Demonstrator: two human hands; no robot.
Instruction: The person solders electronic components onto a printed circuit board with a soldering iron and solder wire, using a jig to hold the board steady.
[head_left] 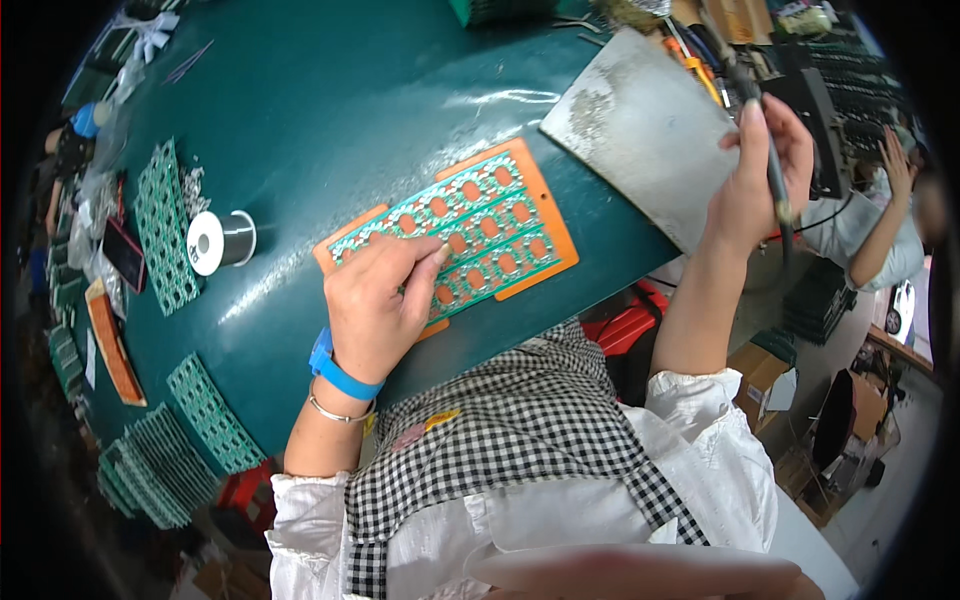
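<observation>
A green circuit board panel (pixel 490 228) with several rows of orange oval areas lies in an orange holder (pixel 562 240) on the table. Resting over its left part is my left hand (pixel 375 295), thumb and forefinger pinched together; what they hold, if anything, is hidden. Off to the right, my right hand (pixel 748 185) grips a dark, pen-like soldering iron (pixel 775 175), raised beside the grey metal plate (pixel 640 130). Its far end is blurred among the tools. A spool of solder wire (pixel 238 239) lies left of the panel.
More board panels (pixel 165 230) lie at the left, with a stack of them (pixel 155 470) at the lower left. A phone (pixel 123 254) and a wooden strip (pixel 115 345) sit nearby. Orange-handled tools (pixel 700 75) crowd the upper right. Another person's arm (pixel 880 230) shows far right.
</observation>
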